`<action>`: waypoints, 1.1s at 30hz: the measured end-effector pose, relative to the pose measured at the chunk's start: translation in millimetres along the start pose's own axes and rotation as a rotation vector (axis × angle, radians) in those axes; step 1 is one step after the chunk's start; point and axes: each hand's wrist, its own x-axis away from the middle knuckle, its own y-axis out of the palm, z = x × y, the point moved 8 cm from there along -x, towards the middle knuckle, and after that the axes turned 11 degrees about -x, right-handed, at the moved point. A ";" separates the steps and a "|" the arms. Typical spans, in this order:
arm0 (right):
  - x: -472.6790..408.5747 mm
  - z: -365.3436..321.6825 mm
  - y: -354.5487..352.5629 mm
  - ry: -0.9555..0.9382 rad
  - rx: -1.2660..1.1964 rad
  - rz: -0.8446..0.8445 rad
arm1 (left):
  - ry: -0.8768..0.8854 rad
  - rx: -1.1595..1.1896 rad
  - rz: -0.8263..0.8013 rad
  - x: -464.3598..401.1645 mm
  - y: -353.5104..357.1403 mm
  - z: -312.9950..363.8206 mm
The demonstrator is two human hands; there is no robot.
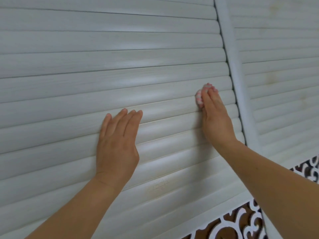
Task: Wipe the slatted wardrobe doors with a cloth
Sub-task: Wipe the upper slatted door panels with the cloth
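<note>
White slatted wardrobe doors fill the view; the left door (86, 66) is the one under both hands. My left hand (117, 144) lies flat on its slats with fingers straight and together. My right hand (214, 116) presses a small pink-and-white cloth (199, 97) against a slat close to the door's right edge. Only a bit of the cloth peeks out above and to the left of the fingers; the rest is hidden under the hand.
A vertical white frame strip (233, 66) separates the left door from a second slatted door (279, 75) on the right. Below the slats runs a white ornamental cut-out panel (238, 219) over a brown backing. A faint speckled mark (160, 184) sits on a lower slat.
</note>
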 end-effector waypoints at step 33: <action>134.7 -202.7 102.5 -0.336 -0.163 -0.337 | -0.297 0.160 -0.172 73.3 -54.2 -78.0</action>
